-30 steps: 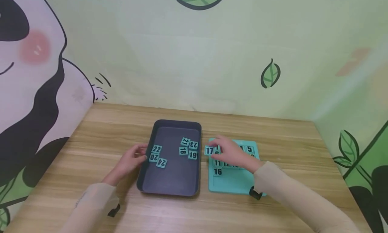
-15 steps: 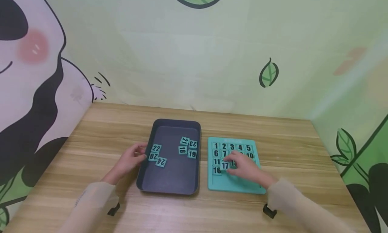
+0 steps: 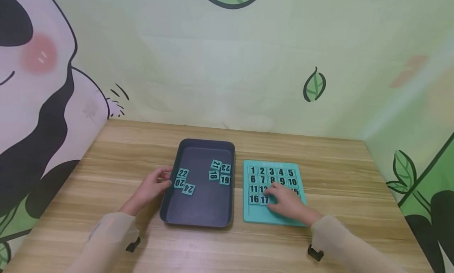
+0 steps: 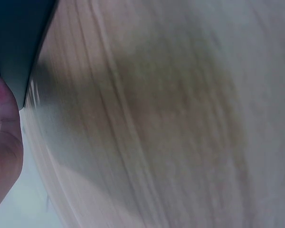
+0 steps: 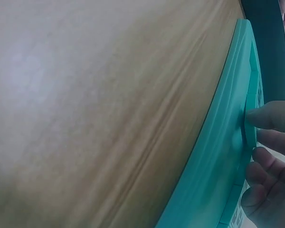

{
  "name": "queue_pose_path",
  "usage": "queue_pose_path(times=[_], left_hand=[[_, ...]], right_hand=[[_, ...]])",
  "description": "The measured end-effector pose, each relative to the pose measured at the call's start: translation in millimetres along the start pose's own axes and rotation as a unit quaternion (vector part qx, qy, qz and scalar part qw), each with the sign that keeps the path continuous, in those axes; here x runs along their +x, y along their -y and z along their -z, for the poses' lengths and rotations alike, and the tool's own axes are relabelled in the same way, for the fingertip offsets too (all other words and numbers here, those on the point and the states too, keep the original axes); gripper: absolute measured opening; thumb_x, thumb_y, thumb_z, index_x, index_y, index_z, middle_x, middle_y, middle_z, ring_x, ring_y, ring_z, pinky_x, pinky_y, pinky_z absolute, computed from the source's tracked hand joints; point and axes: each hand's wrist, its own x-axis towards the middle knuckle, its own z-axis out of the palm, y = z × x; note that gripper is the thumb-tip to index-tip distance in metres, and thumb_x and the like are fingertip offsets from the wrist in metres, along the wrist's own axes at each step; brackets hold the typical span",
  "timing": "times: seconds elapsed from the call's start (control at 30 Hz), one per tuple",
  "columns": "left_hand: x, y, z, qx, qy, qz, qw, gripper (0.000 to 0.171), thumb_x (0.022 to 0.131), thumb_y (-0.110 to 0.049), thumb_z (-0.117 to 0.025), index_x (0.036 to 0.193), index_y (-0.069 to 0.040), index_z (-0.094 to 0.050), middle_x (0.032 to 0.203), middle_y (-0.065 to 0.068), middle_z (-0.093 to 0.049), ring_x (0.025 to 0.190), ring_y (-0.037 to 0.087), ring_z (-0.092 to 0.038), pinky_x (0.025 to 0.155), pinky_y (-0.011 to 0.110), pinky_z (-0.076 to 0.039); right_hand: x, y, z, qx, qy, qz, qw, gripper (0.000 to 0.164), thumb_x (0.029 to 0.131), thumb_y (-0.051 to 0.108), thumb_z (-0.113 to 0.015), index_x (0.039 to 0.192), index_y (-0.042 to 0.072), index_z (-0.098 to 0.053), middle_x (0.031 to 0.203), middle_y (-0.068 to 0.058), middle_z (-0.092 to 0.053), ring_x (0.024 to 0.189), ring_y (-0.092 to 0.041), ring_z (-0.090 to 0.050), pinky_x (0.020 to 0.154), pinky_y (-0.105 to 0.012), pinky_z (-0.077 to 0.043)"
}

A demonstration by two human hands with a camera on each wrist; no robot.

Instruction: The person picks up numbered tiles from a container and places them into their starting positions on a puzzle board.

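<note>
In the head view my right hand (image 3: 289, 202) is over the teal number board (image 3: 273, 217), its thumb and fingertips at the number tile 17 (image 3: 264, 200). In the right wrist view the thumb and finger pinch that tile (image 5: 250, 124), which sits slightly tilted in the board. Tiles 1 to 16 lie in rows; some are hidden behind the hand. My left hand (image 3: 150, 188) rests against the left side of the dark tray (image 3: 198, 210), with the thumb touching its outer wall (image 4: 19, 52) in the left wrist view.
Inside the tray, tiles 22, 20 and 24 (image 3: 188, 189) lie at the left. Tiles 21, 23, 18 and 19 (image 3: 225, 180) lie at its right. Wooden table (image 3: 198, 249) surrounds tray and board, with a painted wall (image 3: 198, 68) behind.
My right hand has carried tile 17 from the board's left edge, rightward and down, to the spot beside tile 16. The left hand has stayed at the tray.
</note>
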Motion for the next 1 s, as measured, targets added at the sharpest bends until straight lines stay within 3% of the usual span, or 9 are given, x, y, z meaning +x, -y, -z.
queue_pose_path(times=[0.47, 0.7, 1.0], left_hand=[[0.8, 2.1, -0.3, 0.001, -0.002, -0.013, 0.9999, 0.043, 0.087, -0.006, -0.048, 0.129, -0.005, -0.040, 0.108, 0.019, -0.049, 0.099, 0.030, -0.053, 0.073, 0.032, -0.051], [0.3, 1.5, 0.0, 0.003, -0.005, -0.013, 0.9999, 0.042, 0.087, -0.006, -0.049, 0.128, -0.006, -0.041, 0.107, 0.018, -0.049, 0.099, 0.030, -0.053, 0.073, 0.032, -0.051], [-0.9, 0.1, 0.0, -0.001, -0.004, -0.014, 0.9999, 0.043, 0.086, -0.005, -0.049, 0.128, -0.005, -0.041, 0.106, 0.018, -0.049, 0.098, 0.030, -0.053, 0.071, 0.031, -0.050]], right_hand=[[12, 8, 3, -0.002, -0.010, 0.003, 1.000, 0.036, 0.072, 0.027, -0.069, 0.105, 0.015, -0.061, 0.089, 0.005, -0.050, 0.075, -0.006, -0.047, 0.066, -0.023, -0.044], [30, 27, 20, 0.037, -0.019, 0.033, 0.999, 0.034, 0.076, 0.025, -0.066, 0.107, 0.010, -0.060, 0.096, -0.003, -0.054, 0.088, -0.015, -0.054, 0.071, -0.029, -0.047], [56, 58, 20, 0.039, -0.019, 0.077, 0.996, 0.037, 0.078, 0.026, -0.064, 0.110, 0.009, -0.059, 0.103, -0.006, -0.055, 0.084, -0.019, -0.056, 0.069, -0.030, -0.048]])
